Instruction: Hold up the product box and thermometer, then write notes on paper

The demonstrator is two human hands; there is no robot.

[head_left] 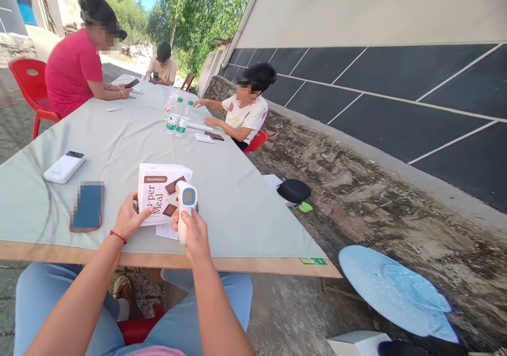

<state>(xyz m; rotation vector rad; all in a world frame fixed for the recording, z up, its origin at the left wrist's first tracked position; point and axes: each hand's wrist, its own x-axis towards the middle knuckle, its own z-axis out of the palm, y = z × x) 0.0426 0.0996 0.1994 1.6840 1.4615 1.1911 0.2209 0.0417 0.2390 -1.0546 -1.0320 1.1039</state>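
Head view: your right hand [193,229] is wrapped around the white thermometer [184,208], its screen facing you, its nose right up against the box [160,192]. Your left hand [129,219] steadies that box upright on the tabletop [237,203], close to the near edge. So the aiming looks done; any reading I can't make out. A phone [87,206] and a power bank [64,166] lie to the left, with open cloth beyond and to the right.
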